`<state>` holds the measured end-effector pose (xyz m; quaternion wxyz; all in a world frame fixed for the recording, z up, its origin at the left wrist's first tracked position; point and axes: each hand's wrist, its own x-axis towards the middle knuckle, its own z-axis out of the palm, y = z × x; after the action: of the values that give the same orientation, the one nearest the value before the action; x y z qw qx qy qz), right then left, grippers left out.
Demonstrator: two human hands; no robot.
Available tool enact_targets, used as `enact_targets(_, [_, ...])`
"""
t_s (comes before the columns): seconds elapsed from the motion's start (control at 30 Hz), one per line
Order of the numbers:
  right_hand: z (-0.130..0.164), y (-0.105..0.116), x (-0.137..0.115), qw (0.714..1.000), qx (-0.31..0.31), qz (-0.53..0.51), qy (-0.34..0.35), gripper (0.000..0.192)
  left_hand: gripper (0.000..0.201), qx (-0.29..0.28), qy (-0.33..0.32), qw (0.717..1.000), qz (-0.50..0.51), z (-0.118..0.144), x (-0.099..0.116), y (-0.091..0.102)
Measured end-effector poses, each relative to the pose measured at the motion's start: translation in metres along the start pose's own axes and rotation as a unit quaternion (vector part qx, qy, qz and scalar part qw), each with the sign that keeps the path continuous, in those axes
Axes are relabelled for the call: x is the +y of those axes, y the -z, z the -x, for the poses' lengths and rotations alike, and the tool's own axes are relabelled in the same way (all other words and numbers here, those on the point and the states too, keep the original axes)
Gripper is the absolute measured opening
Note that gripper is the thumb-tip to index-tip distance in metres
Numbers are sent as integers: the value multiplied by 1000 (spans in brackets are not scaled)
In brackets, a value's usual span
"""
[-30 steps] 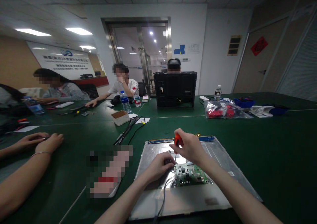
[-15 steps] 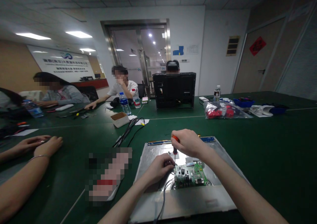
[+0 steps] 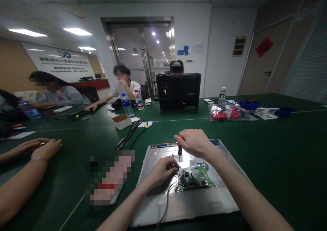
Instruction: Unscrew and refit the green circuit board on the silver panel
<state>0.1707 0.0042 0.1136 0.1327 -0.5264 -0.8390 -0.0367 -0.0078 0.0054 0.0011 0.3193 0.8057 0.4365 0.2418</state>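
one small green rectangular circuit board (image 3: 194, 179) lies in a round recess near the middle of a flat grey metal monitor back panel (image 3: 189, 203), which rests face down on the dark green table (image 3: 276, 156). the board carries dark chips and silver connector housings; finer detail is too small to tell. a thin grey cable (image 3: 166, 207) runs from the board's left edge toward the near edge of the panel.

the right hand (image 3: 195, 143) is closed in a fist round the orange handle of a slim screwdriver (image 3: 179, 151), held nearly upright. the shaft points down, its tip at the board's far left corner; the contact itself is too small to confirm.

the left hand (image 3: 163, 171) rests on the panel just left of the board, fingers curled inward, fingertips (image 3: 173, 166) pinched close to the screwdriver tip. whether they hold a screw cannot be told.

the board lies just right of the left fingertips and below the right fist.

another person's two hands (image 3: 38, 148) rest together on the table well to the left. a black monitor housing (image 3: 178, 92) stands upright at the far side.
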Motion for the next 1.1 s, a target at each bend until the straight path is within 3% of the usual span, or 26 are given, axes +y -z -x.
enact_targets(0.13, [-2,-1,3,999,-23,-29,7,31,9,-3,0,1000,-5,0,0,0])
enact_targets(0.27, [-4,-1,3,1000,-23,-20,7,26,8,-2,4,1000,1,0,0,1])
enact_targets(0.5, [-3,1,-5,999,-16,37,18,53,8,-6,0,1000,14,0,2,2])
enact_targets(0.7, [2,2,-5,996,-17,-50,74,15,9,-7,-1,1000,15,0,-3,0])
enact_targets(0.83, [1,-2,-2,995,-20,-47,82,13,8,-3,-3,1000,13,-1,-6,-1])
enact_targets(1.1, [0,-3,-7,998,-12,30,61,49,10,-16,2,1000,15,-3,-10,-1])
